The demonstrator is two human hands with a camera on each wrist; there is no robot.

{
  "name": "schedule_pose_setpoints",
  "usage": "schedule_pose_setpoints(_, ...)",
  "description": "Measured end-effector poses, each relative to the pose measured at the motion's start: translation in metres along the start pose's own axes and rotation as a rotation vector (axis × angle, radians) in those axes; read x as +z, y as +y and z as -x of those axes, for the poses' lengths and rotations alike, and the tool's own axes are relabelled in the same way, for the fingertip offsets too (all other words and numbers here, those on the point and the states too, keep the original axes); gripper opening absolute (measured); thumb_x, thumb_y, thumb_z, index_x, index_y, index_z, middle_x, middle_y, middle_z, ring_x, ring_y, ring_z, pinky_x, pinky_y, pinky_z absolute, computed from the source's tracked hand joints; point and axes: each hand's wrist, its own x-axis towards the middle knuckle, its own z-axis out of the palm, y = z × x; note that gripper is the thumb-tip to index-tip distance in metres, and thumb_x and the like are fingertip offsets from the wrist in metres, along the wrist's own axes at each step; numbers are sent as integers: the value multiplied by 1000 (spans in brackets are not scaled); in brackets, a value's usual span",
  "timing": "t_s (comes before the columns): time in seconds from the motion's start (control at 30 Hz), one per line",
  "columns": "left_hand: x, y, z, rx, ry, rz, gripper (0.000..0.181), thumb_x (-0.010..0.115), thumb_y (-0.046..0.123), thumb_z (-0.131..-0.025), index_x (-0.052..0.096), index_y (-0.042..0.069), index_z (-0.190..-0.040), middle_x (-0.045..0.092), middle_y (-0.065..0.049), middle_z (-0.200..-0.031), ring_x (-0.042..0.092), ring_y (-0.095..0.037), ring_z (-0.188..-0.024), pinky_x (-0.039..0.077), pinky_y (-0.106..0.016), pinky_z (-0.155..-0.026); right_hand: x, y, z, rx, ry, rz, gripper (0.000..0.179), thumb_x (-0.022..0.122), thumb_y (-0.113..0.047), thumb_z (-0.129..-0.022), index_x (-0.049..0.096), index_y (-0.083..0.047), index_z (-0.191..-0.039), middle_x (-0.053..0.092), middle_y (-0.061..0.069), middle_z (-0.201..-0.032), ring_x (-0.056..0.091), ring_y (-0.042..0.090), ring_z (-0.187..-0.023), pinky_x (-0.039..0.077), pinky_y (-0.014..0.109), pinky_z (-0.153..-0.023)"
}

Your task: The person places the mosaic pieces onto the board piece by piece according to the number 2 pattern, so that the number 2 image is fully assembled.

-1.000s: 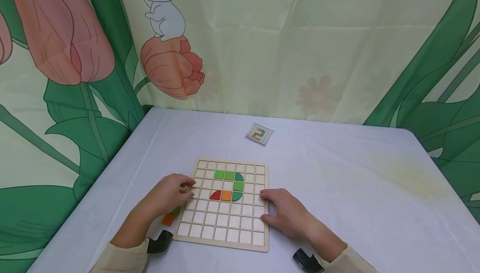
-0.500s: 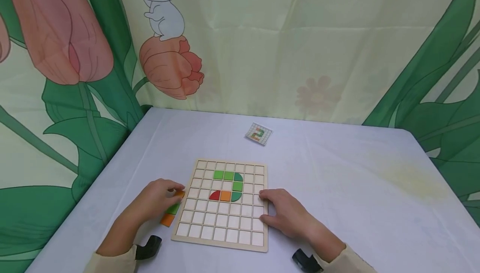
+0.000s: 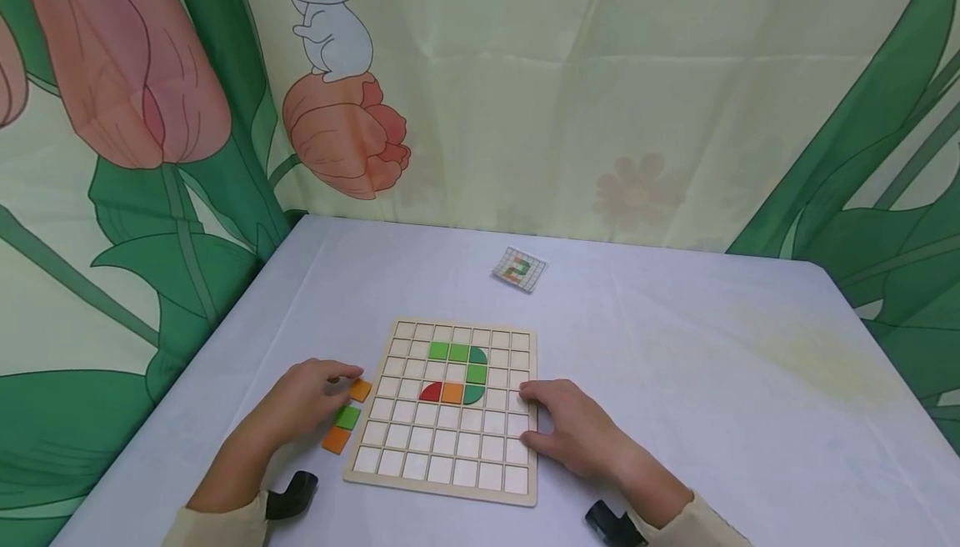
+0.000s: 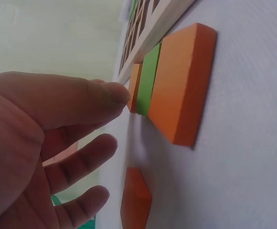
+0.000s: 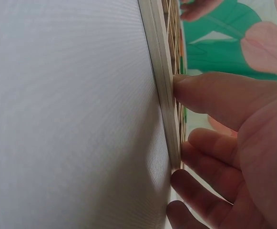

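My left hand (image 3: 311,393) is at the left of a square-grid wooden board (image 3: 442,476), thumb and index finger right at the edge of a light orange square tile (image 3: 361,389). In the left wrist view the thumb tip overlaps that tile, and the other fingers are loosely bent. A green tile (image 3: 348,417) and a darker orange tile (image 3: 336,439) lie in line with it beside the board. My right hand (image 3: 577,426) rests its thumb and fingertips against the board's right edge. Green squares, dark green rounded pieces, a red rounded piece (image 3: 431,391) and an orange square (image 3: 452,393) sit on the grid.
A small card (image 3: 519,269) printed with a coloured grid pattern lies behind the board. Another orange-red piece (image 4: 136,200) lies beyond the left fingers, hidden in the head view. A printed curtain (image 3: 525,97) hangs behind the white-covered table (image 3: 675,347).
My left hand has drawn back leftward from the board's edge, uncovering the light orange and green tiles. The right hand stays at the board's right edge.
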Motion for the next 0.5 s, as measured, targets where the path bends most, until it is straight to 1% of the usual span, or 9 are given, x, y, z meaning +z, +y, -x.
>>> schedule_pose_setpoints(0.13,2,-2,-3,-16,-2,10,29,71,6,-90,73,5,-118,70,-7,-116,62,-35,-110,51,-52,-90,1,0,0,12,-2,-2,48,79,-16,-84,63,-1,-127,58,10,-134,49,32,-129,38,50,-107)
schedule_pose_setpoints(0.5,5,-4,-6,-22,15,30,24,73,3,-87,74,6,-111,71,-3,-109,62,-30,-104,50,-50,-89,0,-1,0,7,-2,1,47,79,-16,-84,63,-1,-126,58,10,-134,49,33,-129,38,50,-107)
